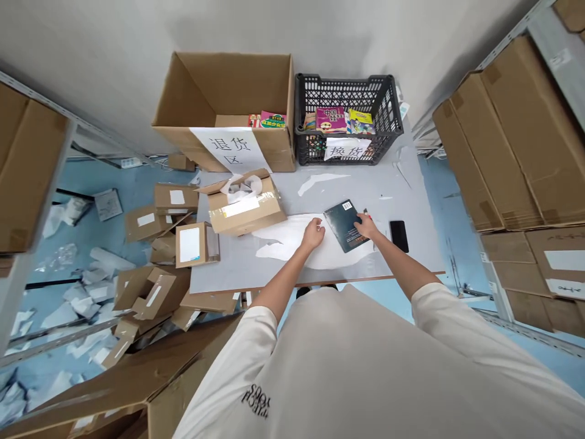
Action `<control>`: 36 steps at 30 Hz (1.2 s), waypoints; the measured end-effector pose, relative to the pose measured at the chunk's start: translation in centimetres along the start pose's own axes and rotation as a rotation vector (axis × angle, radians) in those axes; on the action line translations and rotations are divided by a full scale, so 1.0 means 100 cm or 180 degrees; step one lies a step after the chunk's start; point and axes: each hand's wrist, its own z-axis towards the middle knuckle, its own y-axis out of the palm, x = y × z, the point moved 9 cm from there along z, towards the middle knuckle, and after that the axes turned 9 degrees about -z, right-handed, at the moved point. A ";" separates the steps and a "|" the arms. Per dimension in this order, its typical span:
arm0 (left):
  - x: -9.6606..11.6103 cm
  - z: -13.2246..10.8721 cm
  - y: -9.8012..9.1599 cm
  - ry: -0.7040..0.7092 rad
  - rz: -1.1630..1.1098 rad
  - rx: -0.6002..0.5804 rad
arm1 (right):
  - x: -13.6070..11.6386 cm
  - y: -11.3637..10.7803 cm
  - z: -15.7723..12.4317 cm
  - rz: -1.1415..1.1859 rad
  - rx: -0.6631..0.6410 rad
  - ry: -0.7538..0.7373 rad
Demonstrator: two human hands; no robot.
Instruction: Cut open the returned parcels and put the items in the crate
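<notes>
A dark book [343,227] with a white barcode label lies at a slant, its barcode side up, above the white wrapping paper [315,256] on the table. My right hand [367,227] grips the book by its right edge, fingers over the cover. To the left of the book, my left hand [314,233] is over the paper, loosely curled and with nothing visible in it; a small gap separates it from the book. Part of a small red and black item shows beside my right hand, too covered to name.
An opened carton [249,213] with white padding and a smaller box [191,245] stand at the table's left. Behind are a large labelled carton [183,139] and a black crate [384,146], both holding books. A phone [399,236] lies right. Discarded boxes [155,292] litter the floor.
</notes>
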 end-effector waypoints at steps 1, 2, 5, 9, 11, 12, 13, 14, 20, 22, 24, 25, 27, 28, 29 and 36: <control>-0.014 0.005 0.020 -0.0356 -0.0197 -0.0006 | 0.004 0.003 0.005 0.0014 -0.0052 -0.0015; -0.027 0.010 0.035 -0.0697 -0.0396 0.0064 | 0.008 0.006 0.009 0.0037 -0.0116 -0.0029; -0.052 0.021 0.065 -0.1266 -0.0662 0.0257 | 0.016 0.018 0.019 0.0199 -0.0289 -0.0023; -0.066 0.033 0.081 -0.1475 -0.0732 0.0390 | 0.027 0.029 0.022 0.0558 -0.0354 0.0088; -0.070 0.035 0.083 -0.1510 -0.0752 0.0429 | 0.033 0.033 0.018 0.0743 -0.0452 0.0211; -0.069 0.036 0.082 -0.1503 -0.0751 0.0445 | 0.036 0.034 0.016 0.0836 -0.0505 0.0276; -0.068 0.036 0.079 -0.1488 -0.0750 0.0472 | 0.037 0.034 0.014 0.0937 -0.0541 0.0331; -0.063 0.037 0.074 -0.1423 -0.0728 0.0509 | 0.037 0.031 0.012 0.1054 -0.0563 0.0365; 0.032 0.018 0.021 0.0446 0.0169 0.0607 | 0.016 -0.013 0.005 0.2229 -0.0637 0.0362; 0.058 -0.004 0.012 0.1041 0.0424 0.0441 | 0.004 -0.026 0.001 0.2586 -0.0739 0.0230; 0.064 -0.026 0.009 0.1385 0.0587 0.0202 | -0.005 -0.029 -0.006 0.2735 -0.0834 0.0127; 0.061 -0.036 0.009 0.1457 0.0637 0.0114 | -0.007 -0.027 -0.010 0.2728 -0.0832 0.0113; 0.042 -0.048 0.013 0.1424 0.0670 -0.0044 | -0.007 -0.014 -0.020 0.2578 -0.0713 0.0120; 0.028 -0.051 0.016 0.1319 0.0679 -0.0106 | -0.006 -0.005 -0.025 0.2445 -0.0632 0.0119; 0.013 -0.053 0.019 0.1163 0.0692 -0.0137 | -0.005 0.006 -0.031 0.2279 -0.0564 0.0120; -0.062 -0.057 0.037 0.0055 0.0562 -0.0442 | 0.009 0.060 -0.066 0.1548 -0.0375 0.0695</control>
